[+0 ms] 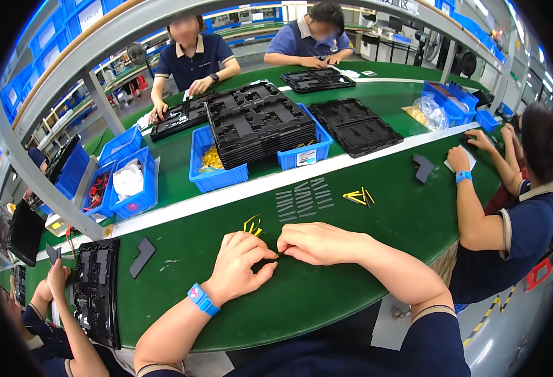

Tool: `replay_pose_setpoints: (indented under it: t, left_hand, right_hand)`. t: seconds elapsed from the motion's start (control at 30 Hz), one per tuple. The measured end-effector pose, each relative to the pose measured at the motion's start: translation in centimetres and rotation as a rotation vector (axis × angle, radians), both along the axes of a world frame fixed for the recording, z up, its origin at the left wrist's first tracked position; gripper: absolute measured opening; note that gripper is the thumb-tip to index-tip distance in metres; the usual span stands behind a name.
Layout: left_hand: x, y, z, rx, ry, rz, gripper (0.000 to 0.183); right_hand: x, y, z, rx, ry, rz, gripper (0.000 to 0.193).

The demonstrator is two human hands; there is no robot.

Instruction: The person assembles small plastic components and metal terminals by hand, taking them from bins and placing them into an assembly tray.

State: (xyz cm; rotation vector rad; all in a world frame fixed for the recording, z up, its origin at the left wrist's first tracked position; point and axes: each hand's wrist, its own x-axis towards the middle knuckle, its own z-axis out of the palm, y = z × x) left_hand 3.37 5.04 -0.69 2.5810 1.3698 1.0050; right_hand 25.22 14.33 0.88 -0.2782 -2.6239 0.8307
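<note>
My left hand (pixel 240 265) and my right hand (pixel 314 244) meet over the near part of the green table, fingertips almost touching. Each is closed in a pinch; whatever lies between the fingers is too small or hidden to name. Just beyond my left hand lie several thin yellow strips (pixel 253 226). Past my right hand, short grey strips (pixel 306 215) are laid out in neat rows. To the right of those rows sits a small loose group of yellow and dark strips (pixel 355 200).
A stack of black trays (pixel 260 125) rests over blue bins (pixel 220 181) mid-table. Dark L-shaped pieces (pixel 142 256) lie left and right. Another black tray (pixel 94 289) is at the left. A metal frame post (pixel 44 169) stands there. Co-workers sit around the table, one close at my right.
</note>
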Motion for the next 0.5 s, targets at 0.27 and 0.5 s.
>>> replay_pose_setpoints:
  t: [0.27,0.5]
  left_hand:
    - [-0.1,0.2,-0.4,0.008,-0.088,0.061,0.012]
    - [-0.1,0.2,-0.3,-0.001,-0.119,0.071,0.01]
  right_hand:
    - [-0.7,-0.6,-0.6,-0.016,0.025,-0.008,0.014]
    - [-1.0,-0.9,-1.0,-0.102,0.071,-0.047,0.017]
